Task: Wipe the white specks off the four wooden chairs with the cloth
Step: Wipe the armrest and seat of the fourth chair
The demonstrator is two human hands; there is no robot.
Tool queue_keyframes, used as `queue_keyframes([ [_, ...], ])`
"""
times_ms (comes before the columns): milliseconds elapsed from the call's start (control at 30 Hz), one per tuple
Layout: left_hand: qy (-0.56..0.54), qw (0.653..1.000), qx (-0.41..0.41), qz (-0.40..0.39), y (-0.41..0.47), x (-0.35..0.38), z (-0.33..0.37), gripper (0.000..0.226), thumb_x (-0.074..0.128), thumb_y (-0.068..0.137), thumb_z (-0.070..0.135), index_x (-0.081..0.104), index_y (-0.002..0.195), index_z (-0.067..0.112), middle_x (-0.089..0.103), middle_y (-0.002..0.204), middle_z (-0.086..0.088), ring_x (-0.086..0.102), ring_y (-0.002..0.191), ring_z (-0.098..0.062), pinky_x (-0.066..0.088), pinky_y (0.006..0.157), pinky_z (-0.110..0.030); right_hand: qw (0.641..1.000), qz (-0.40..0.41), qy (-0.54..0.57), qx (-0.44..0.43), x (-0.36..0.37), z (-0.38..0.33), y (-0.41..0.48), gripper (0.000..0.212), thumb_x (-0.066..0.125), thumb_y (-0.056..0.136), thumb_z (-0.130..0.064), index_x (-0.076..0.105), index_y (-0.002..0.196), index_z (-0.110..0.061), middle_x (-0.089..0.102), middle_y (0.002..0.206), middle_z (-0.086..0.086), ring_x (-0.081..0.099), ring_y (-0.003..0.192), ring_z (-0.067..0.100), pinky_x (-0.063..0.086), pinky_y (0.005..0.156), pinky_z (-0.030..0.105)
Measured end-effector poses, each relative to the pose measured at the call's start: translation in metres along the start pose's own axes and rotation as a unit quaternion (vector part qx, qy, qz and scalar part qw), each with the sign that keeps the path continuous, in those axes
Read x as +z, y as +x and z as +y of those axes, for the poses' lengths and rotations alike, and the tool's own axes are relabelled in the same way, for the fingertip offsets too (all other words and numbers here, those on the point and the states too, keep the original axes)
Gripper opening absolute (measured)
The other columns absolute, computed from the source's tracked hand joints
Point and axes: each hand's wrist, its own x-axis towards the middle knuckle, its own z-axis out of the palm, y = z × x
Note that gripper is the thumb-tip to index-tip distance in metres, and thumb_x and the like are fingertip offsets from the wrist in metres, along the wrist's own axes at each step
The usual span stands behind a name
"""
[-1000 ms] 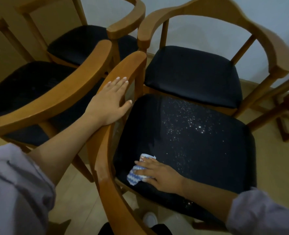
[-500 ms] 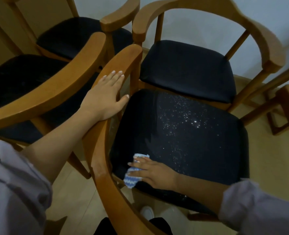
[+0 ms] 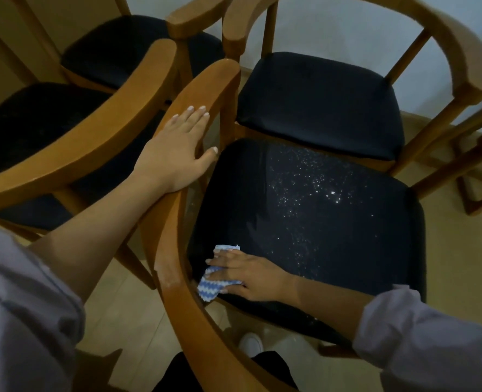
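Several wooden chairs with dark seats stand pushed together. The nearest chair's seat (image 3: 361,250) carries a scatter of white specks (image 3: 313,190) across its middle and back. My right hand (image 3: 248,274) lies flat at the seat's front left corner and presses a blue-and-white zigzag cloth (image 3: 214,288) onto it. My left hand (image 3: 177,148) rests with straight fingers on that chair's curved wooden armrest (image 3: 175,284), thumb hanging over the inner side.
A second chair (image 3: 319,103) stands right behind the near one, seat to seat. Two more chairs (image 3: 50,131) crowd in at the left, their armrests touching. Another wooden frame (image 3: 477,176) stands at the right edge. Tan floor and my white shoe (image 3: 251,343) show below.
The cloth and my right hand stay at the seat's front left corner, shifting only slightly. My left hand keeps its place on the armrest. The camera has moved a little.
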Motion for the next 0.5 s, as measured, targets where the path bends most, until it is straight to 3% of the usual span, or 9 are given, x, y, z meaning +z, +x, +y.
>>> queue_keyframes([
  [67, -0.001, 1.0, -0.001, 0.0, 0.0, -0.001, 0.001, 0.063, 0.032, 0.1, 0.042, 0.01, 0.151, 0.011, 0.005, 0.159, 0.0, -0.002, 0.145, -0.012, 0.0, 0.118, -0.031, 1.0, 0.001, -0.009, -0.006, -0.002, 0.0, -0.005, 0.042, 0.057, 0.096, -0.026, 0.053, 0.136, -0.014, 0.045, 0.146, 0.008, 0.029, 0.142, 0.022, 0.022, 0.118, 0.033],
  [167, -0.006, 1.0, 0.004, 0.001, -0.001, -0.001, 0.001, 0.065, 0.031, 0.099, 0.044, 0.011, 0.151, 0.01, 0.005, 0.159, -0.001, -0.002, 0.145, -0.013, 0.0, 0.118, -0.03, 1.0, -0.01, -0.015, -0.007, -0.004, 0.0, -0.014, 0.041, 0.058, 0.095, -0.019, 0.054, 0.135, -0.014, 0.045, 0.146, 0.008, 0.031, 0.141, 0.024, 0.026, 0.117, 0.038],
  [367, -0.001, 1.0, 0.0, -0.001, -0.002, -0.003, 0.004, 0.063, 0.033, 0.1, 0.04, 0.011, 0.151, 0.01, 0.005, 0.159, -0.002, -0.001, 0.146, -0.014, 0.002, 0.119, -0.034, 0.998, -0.041, -0.037, -0.008, -0.005, 0.002, -0.046, 0.04, 0.043, 0.099, -0.026, 0.052, 0.137, -0.017, 0.041, 0.15, 0.006, 0.028, 0.143, 0.024, 0.024, 0.118, 0.04],
  [500, 0.001, 1.0, -0.001, -0.003, -0.004, -0.004, 0.006, 0.062, 0.034, 0.1, 0.039, 0.01, 0.151, 0.01, 0.004, 0.159, -0.002, -0.001, 0.146, -0.014, 0.002, 0.119, -0.034, 0.998, -0.043, -0.045, -0.016, -0.013, 0.003, -0.073, 0.038, 0.046, 0.1, -0.027, 0.052, 0.136, -0.019, 0.041, 0.15, 0.005, 0.028, 0.143, 0.023, 0.024, 0.118, 0.039],
])
